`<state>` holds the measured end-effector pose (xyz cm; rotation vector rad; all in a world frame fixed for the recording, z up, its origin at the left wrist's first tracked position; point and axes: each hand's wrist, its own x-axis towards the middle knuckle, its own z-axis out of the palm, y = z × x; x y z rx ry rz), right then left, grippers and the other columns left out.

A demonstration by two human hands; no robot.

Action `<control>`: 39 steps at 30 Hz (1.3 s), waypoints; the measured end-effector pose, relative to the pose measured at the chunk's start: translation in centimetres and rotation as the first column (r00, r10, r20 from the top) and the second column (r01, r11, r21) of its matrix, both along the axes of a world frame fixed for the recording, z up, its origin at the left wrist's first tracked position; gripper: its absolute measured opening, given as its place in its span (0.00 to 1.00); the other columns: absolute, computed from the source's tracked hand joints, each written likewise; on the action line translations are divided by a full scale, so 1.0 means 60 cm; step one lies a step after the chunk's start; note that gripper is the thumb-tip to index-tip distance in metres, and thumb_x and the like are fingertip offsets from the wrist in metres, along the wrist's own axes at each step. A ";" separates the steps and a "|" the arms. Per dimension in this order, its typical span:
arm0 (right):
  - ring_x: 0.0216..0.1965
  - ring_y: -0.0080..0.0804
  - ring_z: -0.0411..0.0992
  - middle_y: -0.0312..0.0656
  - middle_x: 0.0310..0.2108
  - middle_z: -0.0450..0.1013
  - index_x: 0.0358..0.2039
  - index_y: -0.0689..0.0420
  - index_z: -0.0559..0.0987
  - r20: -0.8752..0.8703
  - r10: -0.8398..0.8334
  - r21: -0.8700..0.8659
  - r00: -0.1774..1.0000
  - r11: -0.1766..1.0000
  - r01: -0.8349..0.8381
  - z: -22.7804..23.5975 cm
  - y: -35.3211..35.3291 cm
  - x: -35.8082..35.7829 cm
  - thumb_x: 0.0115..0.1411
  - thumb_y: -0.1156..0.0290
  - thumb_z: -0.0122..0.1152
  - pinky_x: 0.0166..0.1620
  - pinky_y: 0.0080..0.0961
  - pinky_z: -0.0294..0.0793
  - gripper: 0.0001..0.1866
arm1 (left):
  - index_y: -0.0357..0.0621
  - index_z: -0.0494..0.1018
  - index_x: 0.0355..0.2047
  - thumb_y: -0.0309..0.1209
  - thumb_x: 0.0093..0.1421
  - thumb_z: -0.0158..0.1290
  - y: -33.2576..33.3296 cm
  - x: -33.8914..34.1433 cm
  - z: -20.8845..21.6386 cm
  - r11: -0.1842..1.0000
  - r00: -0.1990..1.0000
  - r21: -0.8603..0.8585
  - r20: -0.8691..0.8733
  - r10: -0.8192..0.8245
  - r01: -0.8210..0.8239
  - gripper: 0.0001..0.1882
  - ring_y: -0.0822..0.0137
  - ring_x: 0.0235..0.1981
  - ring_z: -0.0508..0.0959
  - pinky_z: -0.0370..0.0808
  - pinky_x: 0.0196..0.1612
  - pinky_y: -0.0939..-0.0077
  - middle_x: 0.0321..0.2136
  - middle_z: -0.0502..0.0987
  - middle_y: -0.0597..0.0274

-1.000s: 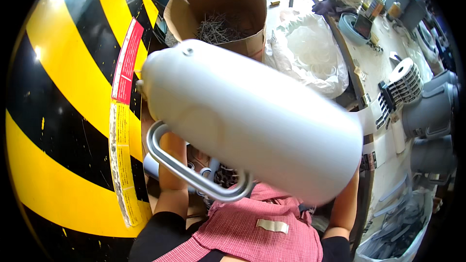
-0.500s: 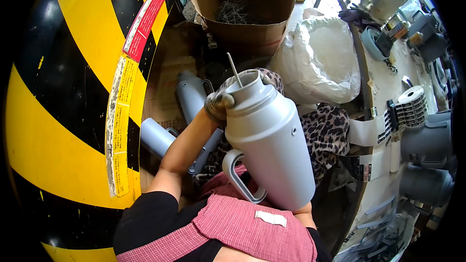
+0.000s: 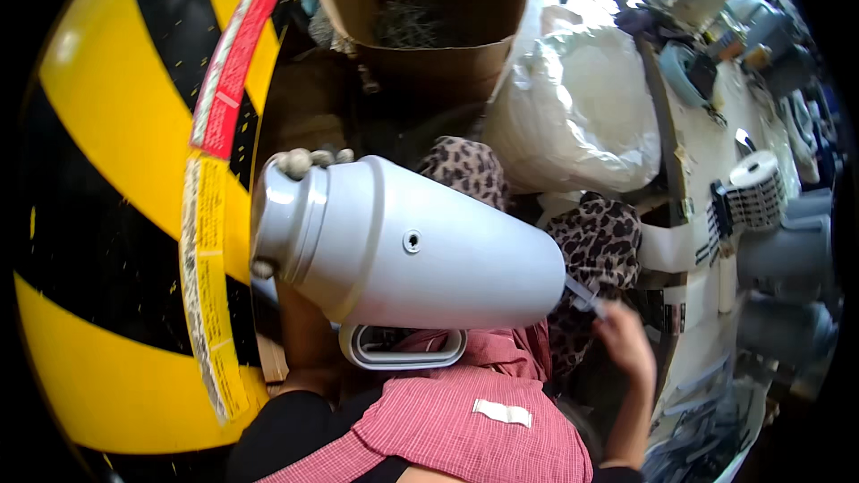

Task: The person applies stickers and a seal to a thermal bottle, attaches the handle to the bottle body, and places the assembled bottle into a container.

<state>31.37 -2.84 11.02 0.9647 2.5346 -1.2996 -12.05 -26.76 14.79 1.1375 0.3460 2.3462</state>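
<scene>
A pale grey jug body with a small round hole in its side lies tilted across my lap, its neck to the left. Its loop handle is turned toward me. My left hand, in a greyish glove, is closed around the neck, with fingertips above and the thumb below. Beside the base at the right, my bare right hand is blurred by motion. Its fingers pinch a thin pale grey plastic strip that reaches to the jug's base. The inside of the neck is hidden.
Ahead stands an open cardboard box with thin tangled pieces inside. A white plastic sack is next to it. The bench on the right carries a label roll, grey jugs and several strips. A striped yellow-black surface rises at the left.
The jug has swung from nearly upright to lying sideways, neck leftward. My left hand moved left with it. My right hand came out from under the base, now with a strip in its fingers.
</scene>
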 end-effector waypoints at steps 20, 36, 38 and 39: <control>0.31 0.42 0.80 0.46 0.28 0.82 0.39 0.57 0.86 -0.258 -0.214 0.569 0.942 0.755 0.327 -0.217 0.459 -0.406 0.61 0.55 0.64 0.38 0.36 0.76 0.18 | 0.40 0.61 0.59 0.44 0.34 0.79 0.073 0.145 0.057 0.727 0.599 -0.246 -0.752 0.275 -0.642 0.55 0.48 0.60 0.71 0.57 0.72 0.43 0.53 0.71 0.54; 0.19 0.23 0.67 0.34 0.19 0.69 0.30 0.58 0.74 -0.477 0.068 0.082 0.876 0.996 -0.032 0.257 -0.059 -0.129 0.53 0.78 0.67 0.26 0.21 0.67 0.08 | 0.76 0.78 0.41 0.50 0.56 0.64 0.117 0.263 0.092 0.497 -0.421 0.582 -0.812 0.405 -0.644 0.12 0.53 0.66 0.63 0.53 0.71 0.40 0.51 0.77 0.79; 0.33 0.29 0.71 0.38 0.31 0.73 0.49 0.55 0.74 -0.589 -0.060 0.139 0.806 0.975 0.174 0.229 -0.084 -0.126 0.49 0.81 0.64 0.36 0.25 0.72 0.24 | 0.74 0.75 0.40 0.53 0.55 0.64 0.087 0.274 0.088 0.525 -0.403 0.553 -0.833 0.380 -0.647 0.15 0.53 0.67 0.62 0.49 0.72 0.38 0.53 0.76 0.81; 0.39 0.31 0.72 0.40 0.36 0.73 0.56 0.54 0.73 -0.646 -0.002 0.268 0.763 0.936 0.229 0.213 -0.087 -0.124 0.47 0.82 0.63 0.41 0.27 0.73 0.32 | 0.70 0.75 0.42 0.49 0.57 0.64 0.095 0.291 0.081 0.587 -0.288 0.492 -0.866 0.410 -0.643 0.14 0.50 0.68 0.61 0.45 0.72 0.37 0.57 0.76 0.75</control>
